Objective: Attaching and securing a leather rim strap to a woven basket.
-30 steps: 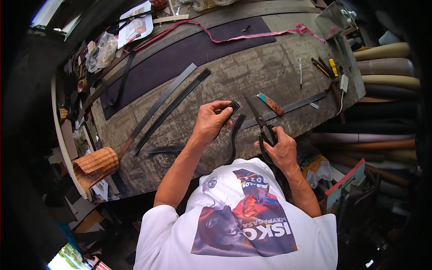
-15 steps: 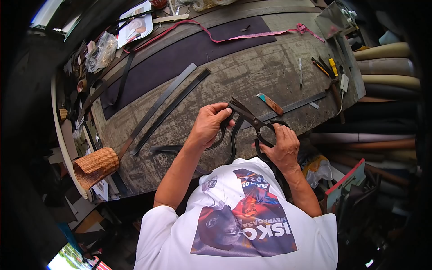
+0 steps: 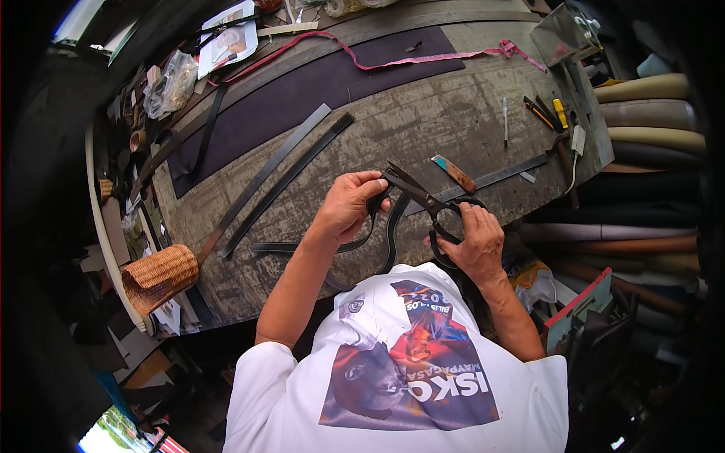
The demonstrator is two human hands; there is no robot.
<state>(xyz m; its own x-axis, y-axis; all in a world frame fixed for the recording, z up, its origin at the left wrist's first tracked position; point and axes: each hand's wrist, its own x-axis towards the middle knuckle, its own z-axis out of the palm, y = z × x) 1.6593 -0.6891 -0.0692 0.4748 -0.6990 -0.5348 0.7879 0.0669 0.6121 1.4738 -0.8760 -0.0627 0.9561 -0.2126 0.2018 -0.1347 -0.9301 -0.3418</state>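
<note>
At the near edge of the worn workbench, a white printed shirt is seen. The pivot of the scissors is taken as the dial centre, with 12 o'clock pointing to the far side.

At 8 o'clock, a curved stitched band is placed close to the shirt. At 4 o'clock, the scissors' handles are gripped by the right hand, and the blades are held narrowly parted. At 9 o'clock, a black stitched strap is pinched near its end between the thumb and fingers of the left hand; its other end is laid on the bench beyond the left forearm. The strap's held end is located at 10 o'clock, at the blade tips; whether it is enclosed by the blades cannot be told.

At 1 o'clock, a wooden-handled tool is laid just beside the scissors. At 2 o'clock, a metal ruler is positioned. Between 9 and 10 o'clock, a grey strip and a black strip are laid side by side. Between 8 and 9 o'clock, a wicker basket is tipped on its side.

Farther out, a dark purple sheet is spread between 10 and 11 o'clock, and is crossed by a pink tape near 12.
</note>
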